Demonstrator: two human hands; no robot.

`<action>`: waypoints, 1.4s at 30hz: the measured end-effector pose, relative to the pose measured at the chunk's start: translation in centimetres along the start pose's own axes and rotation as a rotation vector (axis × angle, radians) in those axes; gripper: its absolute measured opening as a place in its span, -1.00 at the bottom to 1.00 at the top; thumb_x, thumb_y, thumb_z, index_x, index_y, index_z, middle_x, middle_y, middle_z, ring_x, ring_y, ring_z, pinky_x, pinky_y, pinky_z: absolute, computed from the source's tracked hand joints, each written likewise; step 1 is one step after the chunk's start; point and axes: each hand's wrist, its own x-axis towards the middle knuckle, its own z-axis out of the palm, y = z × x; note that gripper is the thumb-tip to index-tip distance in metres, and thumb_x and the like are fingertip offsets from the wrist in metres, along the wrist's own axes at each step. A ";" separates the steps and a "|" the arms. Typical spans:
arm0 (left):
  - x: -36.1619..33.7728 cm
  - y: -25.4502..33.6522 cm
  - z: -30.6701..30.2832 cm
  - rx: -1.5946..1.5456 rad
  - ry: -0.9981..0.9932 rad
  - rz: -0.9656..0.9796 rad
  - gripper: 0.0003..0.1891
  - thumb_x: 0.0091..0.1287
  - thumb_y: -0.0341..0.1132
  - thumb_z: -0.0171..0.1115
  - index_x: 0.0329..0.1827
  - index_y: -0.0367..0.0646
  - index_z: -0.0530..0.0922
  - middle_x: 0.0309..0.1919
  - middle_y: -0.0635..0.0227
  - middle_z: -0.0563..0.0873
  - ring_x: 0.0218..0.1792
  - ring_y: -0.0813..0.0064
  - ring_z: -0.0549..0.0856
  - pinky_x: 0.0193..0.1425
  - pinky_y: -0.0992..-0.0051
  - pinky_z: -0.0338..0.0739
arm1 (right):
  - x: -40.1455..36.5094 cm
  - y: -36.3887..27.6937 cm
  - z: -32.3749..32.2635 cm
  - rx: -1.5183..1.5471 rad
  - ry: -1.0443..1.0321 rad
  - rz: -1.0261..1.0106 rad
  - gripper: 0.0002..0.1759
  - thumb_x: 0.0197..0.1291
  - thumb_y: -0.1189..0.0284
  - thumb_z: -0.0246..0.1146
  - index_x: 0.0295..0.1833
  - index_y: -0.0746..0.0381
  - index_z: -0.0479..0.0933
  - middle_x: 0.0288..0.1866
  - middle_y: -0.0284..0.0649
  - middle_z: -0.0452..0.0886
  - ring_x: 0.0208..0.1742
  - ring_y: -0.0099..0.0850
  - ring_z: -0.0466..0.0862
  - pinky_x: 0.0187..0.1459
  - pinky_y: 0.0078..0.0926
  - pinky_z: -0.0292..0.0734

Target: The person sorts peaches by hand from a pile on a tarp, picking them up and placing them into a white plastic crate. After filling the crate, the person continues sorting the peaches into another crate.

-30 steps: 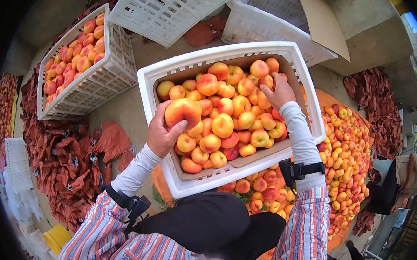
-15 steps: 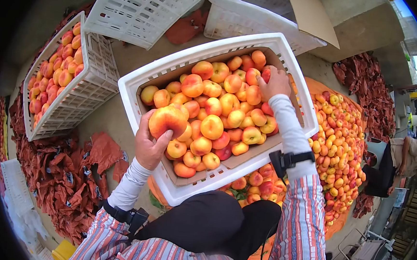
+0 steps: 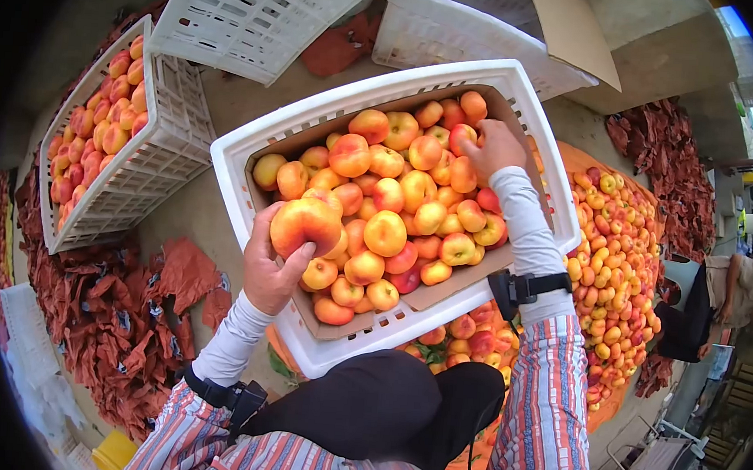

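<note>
A large orange-red flat peach (image 3: pixel 304 227) is held in my left hand (image 3: pixel 271 267), thumb at its front, above the near left corner of a white plastic crate (image 3: pixel 369 344). The crate is lined with brown cardboard (image 3: pixel 266 153) and full of yellow, orange and red peaches (image 3: pixel 385 233). At its far right corner, the curled fingers of my right hand (image 3: pixel 498 147) close against a red peach (image 3: pixel 462 139); the fingers partly hide it. The crate sits tilted in front of my knees.
To the right, many loose peaches (image 3: pixel 613 286) lie on an orange sheet (image 3: pixel 574 159). Another crate of peaches (image 3: pixel 179 125) stands at left, near heaped reddish-brown bags (image 3: pixel 117 322). White crates (image 3: pixel 252 17) and a cardboard flap (image 3: pixel 574 30) are at the back. Another person (image 3: pixel 726 294) is at far right.
My right hand has shifted slightly, and the red peach seen between its fingers before is no longer distinct there. My left hand still holds the large peach, almost unmoved.
</note>
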 end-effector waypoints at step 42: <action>-0.2 -0.2 -0.4 -0.155 0.091 -0.008 -0.44 0.13 -0.38 0.28 0.17 -0.29 0.25 -0.04 0.22 0.50 -0.02 0.48 0.54 0.10 0.46 0.43 | 5.8 -1.4 1.8 -0.373 0.266 0.056 -0.48 -0.19 0.24 0.43 -0.13 0.17 0.36 -0.05 -0.14 0.42 0.03 -0.17 0.44 -0.02 -0.29 0.48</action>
